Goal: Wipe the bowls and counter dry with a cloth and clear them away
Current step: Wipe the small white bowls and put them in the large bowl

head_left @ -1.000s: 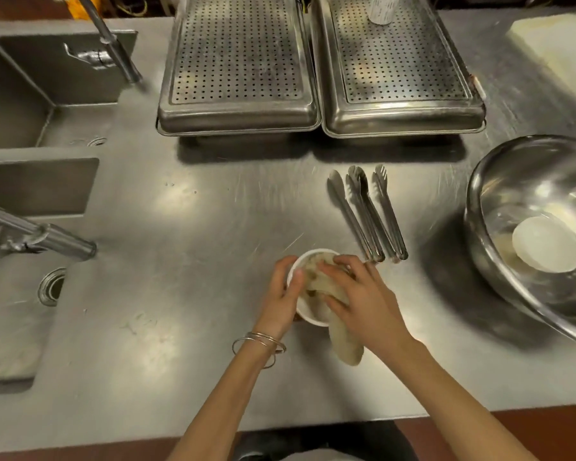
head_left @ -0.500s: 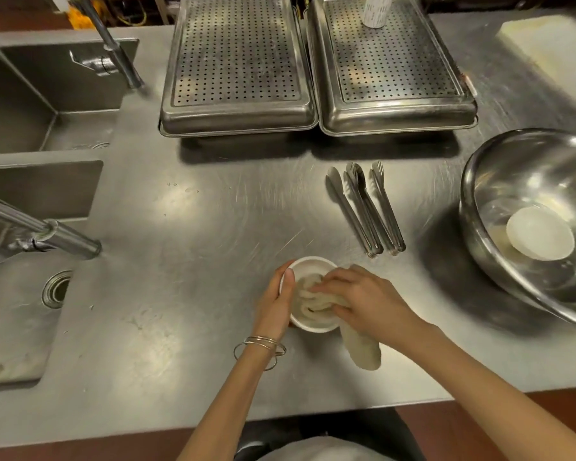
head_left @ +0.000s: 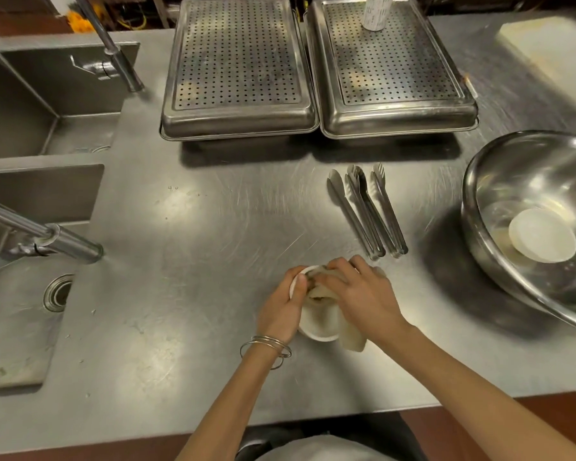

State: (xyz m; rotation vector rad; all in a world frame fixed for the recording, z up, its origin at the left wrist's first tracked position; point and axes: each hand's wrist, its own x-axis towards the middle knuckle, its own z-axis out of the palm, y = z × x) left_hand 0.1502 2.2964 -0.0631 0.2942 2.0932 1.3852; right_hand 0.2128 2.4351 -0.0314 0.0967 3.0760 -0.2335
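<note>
Just near-side of the tongs [head_left: 366, 214] on the bench [head_left: 187, 261], the left hand [head_left: 280, 311] wraps its fingers round the small white bowl [head_left: 315, 327] to steady it so the right hand [head_left: 363, 296], fingers clutching the cloth [head_left: 353, 341], can rub inside.

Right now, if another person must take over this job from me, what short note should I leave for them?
Left hand: grips the small white bowl at the front of the counter.
Right hand: holds the cloth and presses it into that bowl.
Second white bowl: lies inside the large steel bowl on the right; no hand touches it.
Done: nothing is cleared away yet; the first bowl is mid-wipe.
Left: finish this bowl, dry the other two, wipe the counter, then clear all away. The tongs lie just behind the hands.
</note>
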